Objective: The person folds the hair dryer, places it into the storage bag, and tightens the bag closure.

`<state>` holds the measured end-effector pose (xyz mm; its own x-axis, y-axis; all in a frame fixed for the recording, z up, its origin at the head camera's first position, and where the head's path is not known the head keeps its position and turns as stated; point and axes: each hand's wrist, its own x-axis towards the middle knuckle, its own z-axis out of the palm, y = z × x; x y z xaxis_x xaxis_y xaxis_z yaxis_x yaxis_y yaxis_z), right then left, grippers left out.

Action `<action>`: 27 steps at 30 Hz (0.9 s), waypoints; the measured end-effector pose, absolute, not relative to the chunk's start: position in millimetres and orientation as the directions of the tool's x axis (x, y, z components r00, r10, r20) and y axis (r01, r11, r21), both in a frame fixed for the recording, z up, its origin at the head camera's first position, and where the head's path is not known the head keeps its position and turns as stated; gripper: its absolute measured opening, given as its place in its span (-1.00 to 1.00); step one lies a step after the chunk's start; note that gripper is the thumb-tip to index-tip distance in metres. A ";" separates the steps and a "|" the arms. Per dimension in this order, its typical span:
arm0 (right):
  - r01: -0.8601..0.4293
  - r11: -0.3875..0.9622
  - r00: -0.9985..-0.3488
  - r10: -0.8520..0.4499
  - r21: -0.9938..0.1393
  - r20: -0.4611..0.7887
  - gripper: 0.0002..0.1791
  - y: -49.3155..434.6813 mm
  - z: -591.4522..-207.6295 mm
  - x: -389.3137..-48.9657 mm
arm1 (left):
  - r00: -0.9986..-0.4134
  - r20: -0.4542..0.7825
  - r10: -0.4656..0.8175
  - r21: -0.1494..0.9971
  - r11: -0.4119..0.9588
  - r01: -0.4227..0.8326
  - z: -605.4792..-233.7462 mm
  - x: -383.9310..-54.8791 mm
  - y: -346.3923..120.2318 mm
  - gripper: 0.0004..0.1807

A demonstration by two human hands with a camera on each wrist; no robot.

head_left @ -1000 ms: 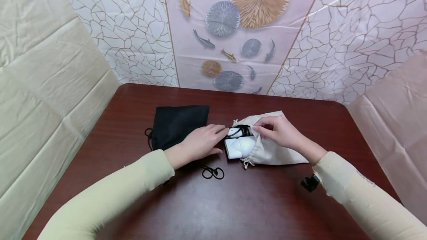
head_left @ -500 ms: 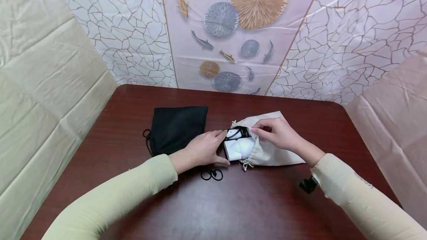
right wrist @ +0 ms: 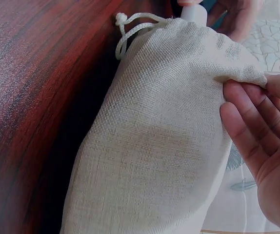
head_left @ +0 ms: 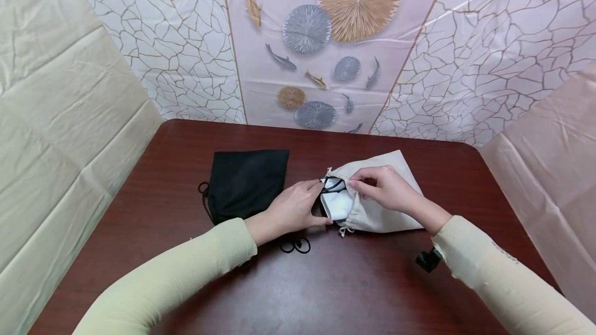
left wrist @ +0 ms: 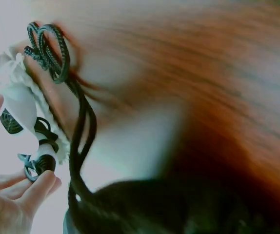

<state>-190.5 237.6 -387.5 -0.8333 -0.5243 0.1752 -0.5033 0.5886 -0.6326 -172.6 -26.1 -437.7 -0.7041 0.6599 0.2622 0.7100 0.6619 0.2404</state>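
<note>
A cream drawstring bag point(head_left: 386, 211) lies on its side at the right, its mouth facing left. My right hand point(head_left: 384, 187) pinches the rim of that mouth between thumb and fingers, as the right wrist view point(right wrist: 269, 114) also shows. Partly inside the bag is a white hair dryer point(head_left: 336, 204), folded, with a black cord point(head_left: 331, 186) looped at its handle. My left hand point(head_left: 295, 208) spans the hair dryer's exposed end with fairly straight fingers. In the left wrist view its thumb is by the dryer's body point(left wrist: 20, 109) and its fingers touch the handle end. The dryer's far part is hidden in the cloth.
A flat black drawstring pouch point(head_left: 249, 182) lies to the left, behind my left forearm. Its black cord loops point(head_left: 295, 245) rest on the dark red table point(head_left: 316, 288) below my left hand. A patterned cloth wall point(head_left: 307, 66) stands behind the table.
My left hand has moved right, from beside the hair dryer onto its end. Less of the dryer shows outside the bag now. My right hand keeps its pinch on the rim.
</note>
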 end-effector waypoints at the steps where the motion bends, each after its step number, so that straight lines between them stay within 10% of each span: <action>1: -0.506 0.586 -0.832 -0.526 -0.633 0.179 -0.90 237.7 -387.7 -190.4 | -0.703 0.270 0.658 0.237 0.662 0.711 -438.0 -171.9 -24.0 -0.09; 27: -0.534 0.596 -0.819 -0.542 -0.600 0.190 -0.91 247.7 -389.6 -187.1 | -0.745 0.151 0.650 0.235 0.708 0.666 -436.7 -189.5 -7.2 0.02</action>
<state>-187.1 247.7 -389.6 -0.8187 -0.5417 0.1903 -0.5336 0.5956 -0.6005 -189.5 -7.2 -436.7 -0.7448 0.6500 0.1511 0.6657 0.7081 0.2353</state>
